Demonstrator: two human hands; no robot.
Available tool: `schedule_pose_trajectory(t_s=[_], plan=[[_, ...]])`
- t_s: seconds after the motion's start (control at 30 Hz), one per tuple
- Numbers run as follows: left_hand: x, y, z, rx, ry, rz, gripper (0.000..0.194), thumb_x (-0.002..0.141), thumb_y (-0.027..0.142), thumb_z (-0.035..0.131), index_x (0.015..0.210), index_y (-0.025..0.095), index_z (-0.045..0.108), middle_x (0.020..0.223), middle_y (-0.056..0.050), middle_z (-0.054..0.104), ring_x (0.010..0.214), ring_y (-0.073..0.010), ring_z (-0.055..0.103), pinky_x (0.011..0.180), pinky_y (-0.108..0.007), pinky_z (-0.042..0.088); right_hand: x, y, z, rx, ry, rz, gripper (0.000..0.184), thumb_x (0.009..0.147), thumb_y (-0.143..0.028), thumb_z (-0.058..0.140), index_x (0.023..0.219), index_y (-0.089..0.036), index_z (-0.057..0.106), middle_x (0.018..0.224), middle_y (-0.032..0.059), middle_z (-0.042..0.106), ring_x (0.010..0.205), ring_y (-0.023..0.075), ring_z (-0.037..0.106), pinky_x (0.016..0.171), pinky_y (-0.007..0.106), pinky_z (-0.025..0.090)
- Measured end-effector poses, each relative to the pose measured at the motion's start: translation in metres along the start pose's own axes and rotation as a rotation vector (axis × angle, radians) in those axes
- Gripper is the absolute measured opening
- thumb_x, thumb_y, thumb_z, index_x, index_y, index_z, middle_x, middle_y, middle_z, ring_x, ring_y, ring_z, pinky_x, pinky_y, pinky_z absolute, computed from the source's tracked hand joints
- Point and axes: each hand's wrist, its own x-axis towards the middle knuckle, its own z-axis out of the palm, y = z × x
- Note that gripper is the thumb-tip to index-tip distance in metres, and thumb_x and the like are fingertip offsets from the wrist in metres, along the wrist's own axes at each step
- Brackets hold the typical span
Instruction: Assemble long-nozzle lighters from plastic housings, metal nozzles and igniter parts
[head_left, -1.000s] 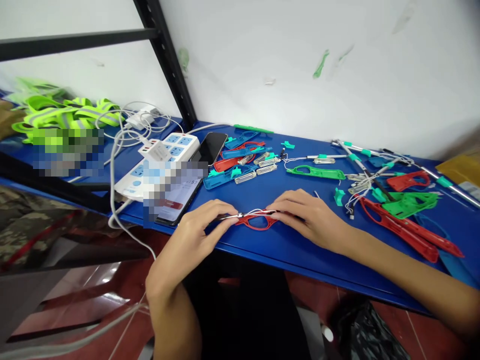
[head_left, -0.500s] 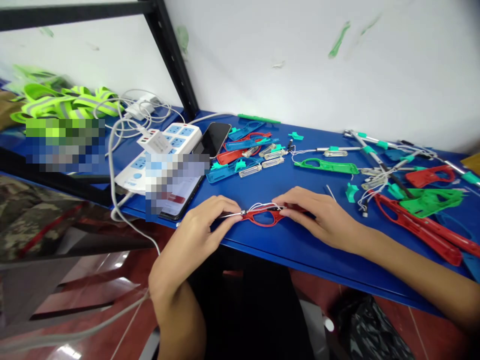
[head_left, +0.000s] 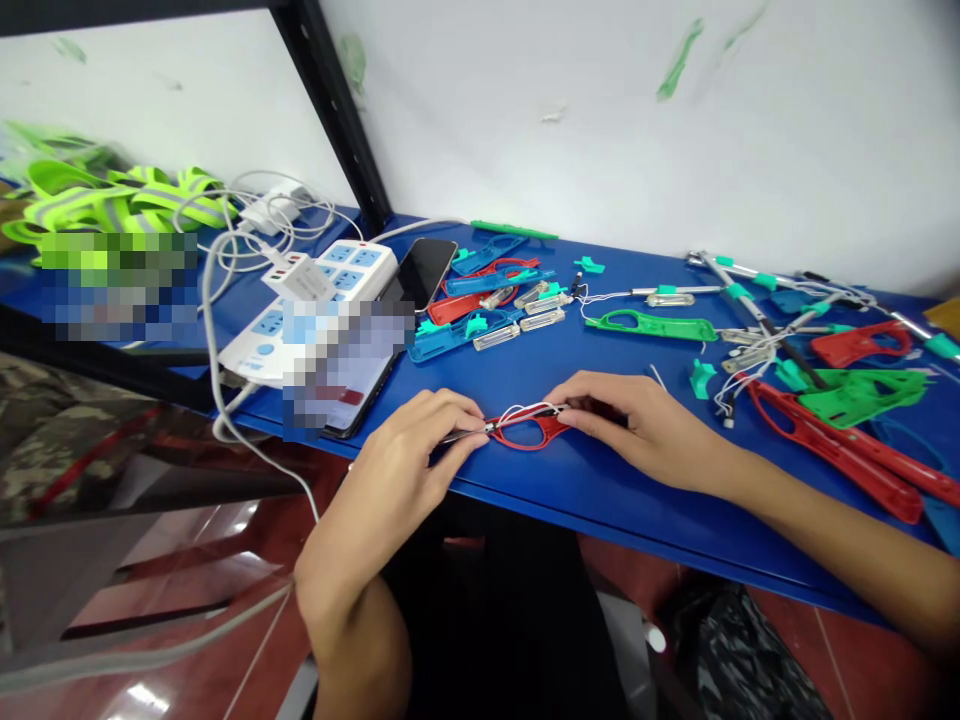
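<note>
Near the front edge of the blue table, my left hand (head_left: 420, 455) pinches a thin metal rod (head_left: 455, 436) between thumb and fingers. White wires (head_left: 516, 409) run from the rod's end toward the other hand. My right hand (head_left: 626, 425) is closed around the far end of a red plastic handle shell (head_left: 551, 428), whose open loop faces left and meets the rod tip. A dark part shows under the right fingertips, mostly hidden. Behind the hands lie blue handle shells (head_left: 433, 343), clear plastic pieces (head_left: 542, 320) and a green handle shell (head_left: 660, 326).
To the left, a white power strip (head_left: 247, 352) with a charger and looping cables stands beside two phones (head_left: 427, 272). Red handle shells (head_left: 840, 455), metal rods (head_left: 739, 290) and teal clips (head_left: 703, 378) crowd the right side. A black shelf post (head_left: 341, 110) rises at the back left.
The view has shifted slightly. Both hands keep their holds, and the red handle shell has moved a little against the metal rod, its loop now showing narrower.
</note>
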Motion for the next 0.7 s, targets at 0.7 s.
schedule_pose_trajectory(t_s=[0.7], plan=[[0.001,-0.007,-0.007,0.046,-0.106,0.034,0.025,0.116,0.035,0.053,0.132,0.029,0.071,0.130,-0.006,0.072,0.123,-0.0235,0.067,0.108,-0.038,0.053,0.002,-0.004,0.003,0.006,0.032,0.015,0.019,0.111,-0.034,0.061,0.116,-0.023,0.076,0.099,0.0035,0.078,0.076,0.0155,0.065,0.070,0.028,0.051]])
